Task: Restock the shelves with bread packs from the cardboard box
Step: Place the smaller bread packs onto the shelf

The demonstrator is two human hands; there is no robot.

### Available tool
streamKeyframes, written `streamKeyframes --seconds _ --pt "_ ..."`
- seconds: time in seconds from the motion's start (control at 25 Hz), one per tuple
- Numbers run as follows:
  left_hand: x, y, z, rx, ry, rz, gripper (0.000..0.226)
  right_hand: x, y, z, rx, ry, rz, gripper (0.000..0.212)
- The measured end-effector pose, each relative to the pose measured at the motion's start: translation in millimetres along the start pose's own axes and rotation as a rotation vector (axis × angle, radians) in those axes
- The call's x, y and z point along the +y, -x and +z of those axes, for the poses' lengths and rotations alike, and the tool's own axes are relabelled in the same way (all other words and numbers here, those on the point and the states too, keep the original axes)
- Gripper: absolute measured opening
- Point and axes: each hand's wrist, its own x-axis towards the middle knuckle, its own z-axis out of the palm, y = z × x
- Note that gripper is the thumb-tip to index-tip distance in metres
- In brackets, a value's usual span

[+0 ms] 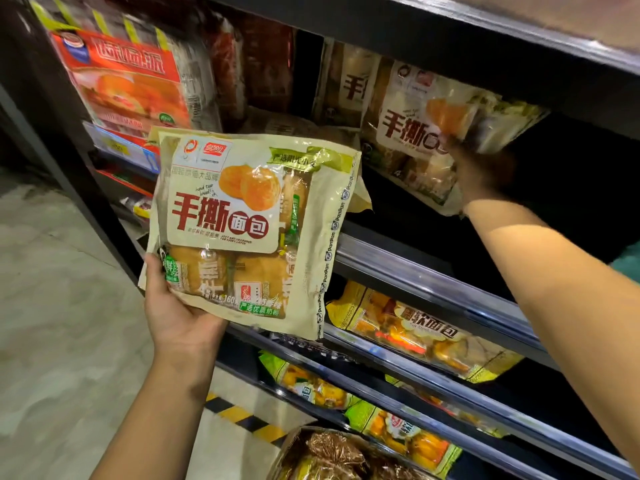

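My left hand (176,313) grips the bottom left corner of a cream bread pack (249,223) with red characters, held upright in front of the shelves. My right hand (485,174) reaches up to the upper shelf and holds a second pack of the same kind (426,133), tilted against other such packs (346,88) standing there. That hand is blurred. At the bottom edge, shiny wrapped packs (332,452) show; the cardboard box itself is not clearly visible.
A dark shelf unit (450,271) with clear price rails runs diagonally to the right. Orange packs (131,77) stand at upper left; yellow and green bread packs (415,334) lie on lower shelves. Grey floor (62,323) lies left, with yellow-black hazard tape (242,417).
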Motion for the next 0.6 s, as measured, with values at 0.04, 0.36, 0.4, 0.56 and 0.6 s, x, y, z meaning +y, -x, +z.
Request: streamKeyframes --seconds 0.04,0.36,0.4,0.56,0.6 --pt "-0.4 2.5 -0.2 0.01 -0.006 0.003 0.051 0.3 10.4 -7.6 0.102 0.14 0.069 0.105" --pt "27.4 25.4 1.7 -0.003 -0.012 -0.004 0.054 -36.6 102.2 32.4 -0.58 0.005 0.139 0.086" --pt "30.6 27.8 1.4 -0.014 -0.019 -0.011 0.057 -44.3 104.8 44.3 -0.724 -0.026 0.209 0.095" --pt "50.7 27.7 -8.2 -0.042 -0.03 -0.06 0.06 -40.3 90.6 78.9 -0.913 -0.015 0.345 0.074" --pt "56.0 26.9 -11.9 -0.038 -0.03 -0.068 0.059 -47.7 101.0 73.6 -0.969 -0.045 0.365 0.052"
